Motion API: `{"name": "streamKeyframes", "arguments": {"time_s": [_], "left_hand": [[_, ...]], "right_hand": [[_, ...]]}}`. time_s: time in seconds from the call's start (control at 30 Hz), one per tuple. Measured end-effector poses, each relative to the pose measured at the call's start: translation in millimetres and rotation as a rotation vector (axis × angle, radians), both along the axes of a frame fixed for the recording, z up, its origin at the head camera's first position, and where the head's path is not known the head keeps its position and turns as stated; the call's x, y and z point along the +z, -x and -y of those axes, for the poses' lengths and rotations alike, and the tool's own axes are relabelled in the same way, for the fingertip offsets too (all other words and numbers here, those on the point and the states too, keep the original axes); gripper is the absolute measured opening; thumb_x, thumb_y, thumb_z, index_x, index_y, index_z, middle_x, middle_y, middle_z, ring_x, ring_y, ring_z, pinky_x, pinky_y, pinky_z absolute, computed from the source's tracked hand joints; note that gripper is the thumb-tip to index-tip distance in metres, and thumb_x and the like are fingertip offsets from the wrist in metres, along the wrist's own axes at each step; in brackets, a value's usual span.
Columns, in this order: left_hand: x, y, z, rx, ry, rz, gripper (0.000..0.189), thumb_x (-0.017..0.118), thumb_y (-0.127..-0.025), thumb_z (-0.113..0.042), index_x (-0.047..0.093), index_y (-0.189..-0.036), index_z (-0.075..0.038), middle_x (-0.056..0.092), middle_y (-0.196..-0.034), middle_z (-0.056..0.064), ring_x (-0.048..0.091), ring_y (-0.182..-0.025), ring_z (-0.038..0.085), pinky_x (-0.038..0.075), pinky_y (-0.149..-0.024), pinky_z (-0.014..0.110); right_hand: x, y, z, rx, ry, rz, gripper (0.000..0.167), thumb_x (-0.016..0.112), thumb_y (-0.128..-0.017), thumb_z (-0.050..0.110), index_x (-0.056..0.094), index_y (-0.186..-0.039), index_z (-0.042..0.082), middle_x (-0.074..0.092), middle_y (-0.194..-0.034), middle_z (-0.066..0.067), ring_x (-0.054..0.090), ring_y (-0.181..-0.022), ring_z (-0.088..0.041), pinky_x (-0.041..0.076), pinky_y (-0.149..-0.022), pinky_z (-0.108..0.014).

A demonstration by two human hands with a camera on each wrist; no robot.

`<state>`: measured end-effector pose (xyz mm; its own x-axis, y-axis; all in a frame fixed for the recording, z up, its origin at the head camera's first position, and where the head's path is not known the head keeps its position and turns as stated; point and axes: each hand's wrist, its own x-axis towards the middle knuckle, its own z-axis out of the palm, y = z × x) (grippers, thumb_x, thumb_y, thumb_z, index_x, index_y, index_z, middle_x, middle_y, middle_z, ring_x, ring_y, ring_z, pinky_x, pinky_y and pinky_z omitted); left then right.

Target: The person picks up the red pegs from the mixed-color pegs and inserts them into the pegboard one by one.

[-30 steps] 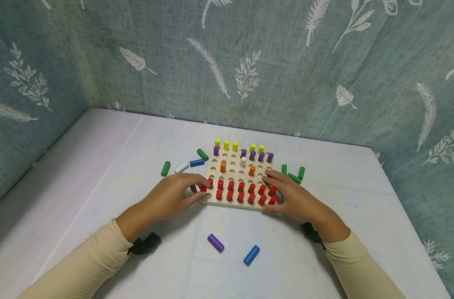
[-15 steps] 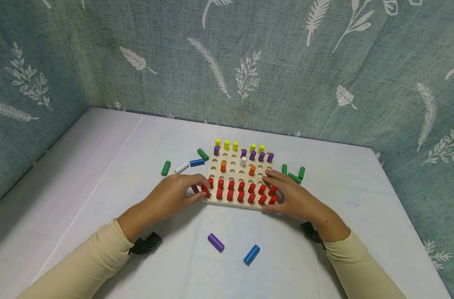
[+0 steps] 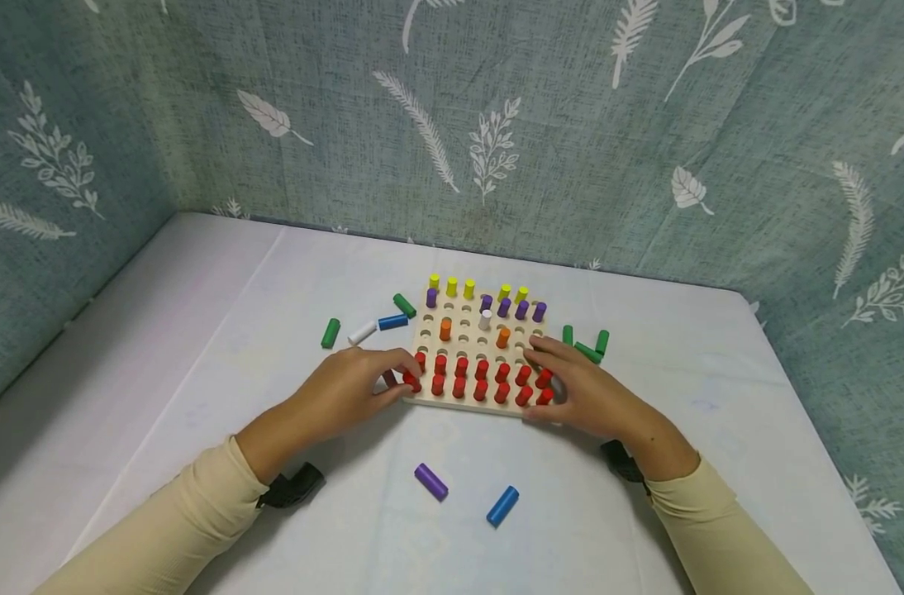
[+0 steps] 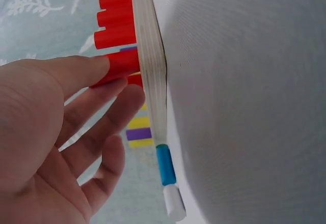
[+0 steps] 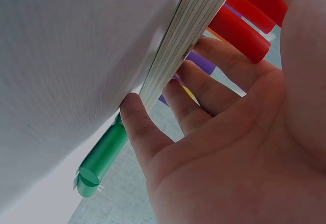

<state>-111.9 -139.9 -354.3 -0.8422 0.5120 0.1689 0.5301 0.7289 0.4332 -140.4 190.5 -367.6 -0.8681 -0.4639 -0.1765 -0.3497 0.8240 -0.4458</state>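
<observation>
My left hand [image 3: 348, 388] pinches a red peg [image 4: 121, 65] between thumb and index finger. The peg stands upright at the front left corner of the wooden pegboard [image 4: 153, 71]; its lower end meets the board top. My right hand [image 3: 589, 392] lies against the board's right side, thumb near the front corner and fingers fairly straight along the edge. Two rows of red pegs [image 3: 480, 390] fill the front. Orange pegs [image 3: 445, 330], a white peg [image 3: 485, 320], purple pegs [image 3: 503, 308] and yellow pegs [image 3: 451, 287] stand further back, among open holes.
Loose green pegs [image 3: 330, 333] lie on both sides of the board. A white peg [image 3: 362, 333] and a blue peg [image 3: 393, 322] lie at its left. In front lie a purple peg [image 3: 431, 482] and another blue peg [image 3: 502, 506]. A patterned cloth [image 3: 452, 124] hangs behind the table.
My left hand has brought the red peg from just beside the front left hole, where it was held tilted, into place over that hole and upright. My right hand has stayed put.
</observation>
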Motion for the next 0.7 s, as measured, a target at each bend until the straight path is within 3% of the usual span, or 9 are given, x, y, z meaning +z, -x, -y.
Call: {"name": "streamKeyframes", "arguments": {"time_s": [0.7], "left_hand": [[3.2,-1.2,-2.0,0.024,0.039,0.014,0.023,0.078,-0.087,-0.017,0.075,-0.11,-0.019,0.077,-0.105,-0.006,0.071,-0.084,0.006,0.058,-0.075,0.026]], "right_hand": [[1.4,0.0,-0.3,0.002,-0.004,0.006,0.089,0.083,-0.079,0.045,0.042,-0.153,0.016,0.027,-0.165,-0.006,0.023,-0.152,-0.034,0.033,-0.115,-0.059]]}}
